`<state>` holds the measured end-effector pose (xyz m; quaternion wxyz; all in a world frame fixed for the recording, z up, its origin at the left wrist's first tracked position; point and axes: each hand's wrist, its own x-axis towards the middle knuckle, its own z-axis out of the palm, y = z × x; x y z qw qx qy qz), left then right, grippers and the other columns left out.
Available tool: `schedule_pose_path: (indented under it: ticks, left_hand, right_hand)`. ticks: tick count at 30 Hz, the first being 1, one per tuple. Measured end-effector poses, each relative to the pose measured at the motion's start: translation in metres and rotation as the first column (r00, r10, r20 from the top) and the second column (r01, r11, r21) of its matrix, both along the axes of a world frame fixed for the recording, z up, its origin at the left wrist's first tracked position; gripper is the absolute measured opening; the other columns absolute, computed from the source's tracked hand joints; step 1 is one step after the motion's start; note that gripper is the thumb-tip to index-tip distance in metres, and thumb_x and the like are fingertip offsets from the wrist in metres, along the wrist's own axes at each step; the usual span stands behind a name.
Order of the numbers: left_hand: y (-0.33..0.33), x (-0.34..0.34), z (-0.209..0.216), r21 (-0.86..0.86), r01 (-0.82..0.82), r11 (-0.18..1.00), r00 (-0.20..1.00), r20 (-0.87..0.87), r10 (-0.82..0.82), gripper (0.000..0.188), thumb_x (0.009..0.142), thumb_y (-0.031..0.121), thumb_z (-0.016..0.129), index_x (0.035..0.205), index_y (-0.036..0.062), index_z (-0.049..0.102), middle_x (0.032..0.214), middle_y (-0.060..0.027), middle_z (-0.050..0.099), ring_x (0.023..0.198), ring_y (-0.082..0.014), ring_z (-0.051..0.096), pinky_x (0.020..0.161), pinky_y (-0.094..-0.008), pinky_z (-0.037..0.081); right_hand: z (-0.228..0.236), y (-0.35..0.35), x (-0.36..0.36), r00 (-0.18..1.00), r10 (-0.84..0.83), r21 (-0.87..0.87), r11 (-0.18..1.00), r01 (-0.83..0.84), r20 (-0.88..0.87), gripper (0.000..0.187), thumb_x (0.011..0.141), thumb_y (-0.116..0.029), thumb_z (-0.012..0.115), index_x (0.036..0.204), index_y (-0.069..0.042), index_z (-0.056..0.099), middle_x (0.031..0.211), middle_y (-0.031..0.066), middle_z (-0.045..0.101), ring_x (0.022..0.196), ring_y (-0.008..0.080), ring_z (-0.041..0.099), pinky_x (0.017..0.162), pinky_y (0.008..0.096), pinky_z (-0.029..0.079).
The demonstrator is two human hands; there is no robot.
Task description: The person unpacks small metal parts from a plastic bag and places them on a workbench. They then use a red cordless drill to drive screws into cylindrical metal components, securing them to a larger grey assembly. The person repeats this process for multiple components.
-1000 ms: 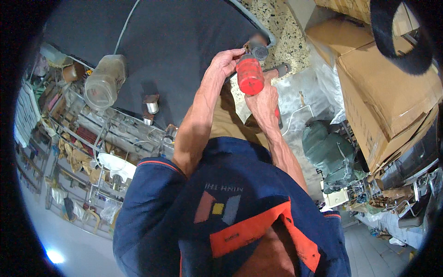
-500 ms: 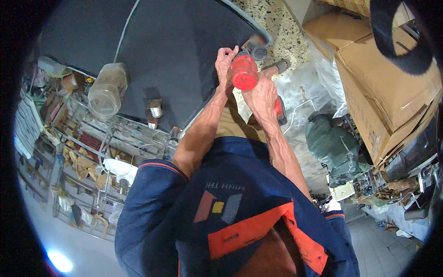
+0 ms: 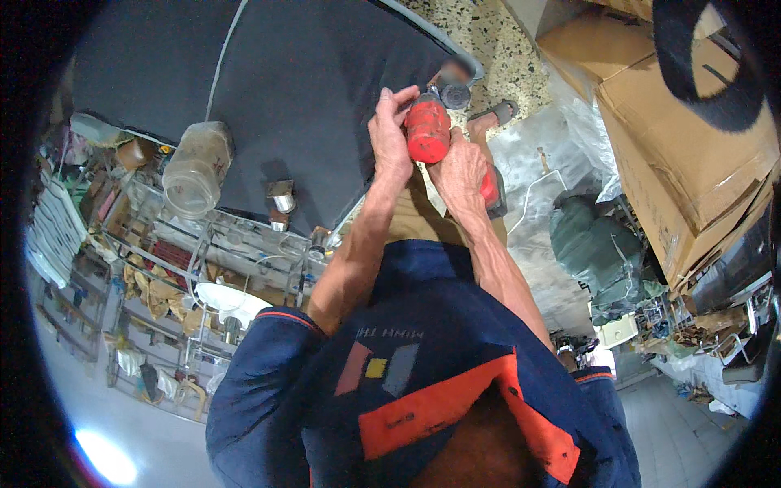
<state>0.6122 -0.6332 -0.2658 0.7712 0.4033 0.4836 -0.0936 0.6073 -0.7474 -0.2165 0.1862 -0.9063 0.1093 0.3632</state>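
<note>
My right hand (image 3: 464, 167) grips the handle of a red cordless drill (image 3: 428, 130), its rounded back end toward me and its dark nose pointing away. The lower end of the drill's handle shows red and dark to the right of that hand. My left hand (image 3: 390, 134) is beside the drill's left side, fingers stretched forward and apart near the nose; whether it touches the housing I cannot tell. Just beyond the nose sits a dark round wheel-like piece (image 3: 455, 97) at the corner of a black cloth-covered panel (image 3: 301, 89). What the tip meets is hidden.
A cloudy clear plastic jar (image 3: 198, 171) and a small shiny metal cylinder (image 3: 281, 195) rest on the panel. Cluttered racks (image 3: 163, 252) lie to the left. On the right are a large cardboard box (image 3: 651, 138) and a dark green bag (image 3: 594, 248). A sandaled foot (image 3: 496, 116) shows beyond the drill.
My left hand has shifted slightly left and its fingers have opened out from the drill's nose. The drill remains in my right hand, tilted a little differently. The view has moved slightly.
</note>
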Motion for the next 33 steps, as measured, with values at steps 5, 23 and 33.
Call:
schedule_pose_path:
  ticks: [5,23,33]
  left_hand:
    - [-0.014,0.009,0.027,0.281,0.252,0.926,0.963,-0.164,-0.212,0.065,0.106,0.049,0.037,0.115,-0.0058,0.07,0.107,-0.018,0.073,0.098,-0.0247,0.068,0.091,-0.0359,0.051]
    - [-0.006,-0.008,0.029,0.401,0.238,0.885,0.95,0.094,-0.298,0.05,0.107,0.026,0.036,0.117,-0.0111,0.068,0.123,-0.0203,0.069,0.117,-0.0266,0.063,0.105,-0.0362,0.045]
    - [-0.002,-0.009,0.025,0.332,0.238,0.913,0.963,0.039,-0.265,0.047,0.106,0.024,0.038,0.116,-0.0103,0.068,0.121,-0.0188,0.07,0.114,-0.0251,0.064,0.104,-0.035,0.046]
  right_hand:
    - [-0.002,-0.004,-0.004,1.0,-0.006,0.013,1.0,0.006,-0.009,0.043,0.076,-0.025,0.078,0.102,0.004,0.06,0.08,0.0284,0.068,0.079,0.0475,0.068,0.07,0.0555,0.053]
    - [-0.004,-0.004,-0.021,0.999,-0.035,0.091,0.995,0.036,-0.01,0.05,0.076,-0.022,0.08,0.111,0.0,0.053,0.076,0.0253,0.068,0.075,0.0451,0.068,0.067,0.0533,0.052]
    - [-0.006,-0.001,-0.021,0.999,-0.048,0.09,0.995,0.049,-0.013,0.049,0.077,-0.025,0.079,0.109,0.001,0.054,0.076,0.0269,0.068,0.076,0.0467,0.069,0.068,0.0537,0.053]
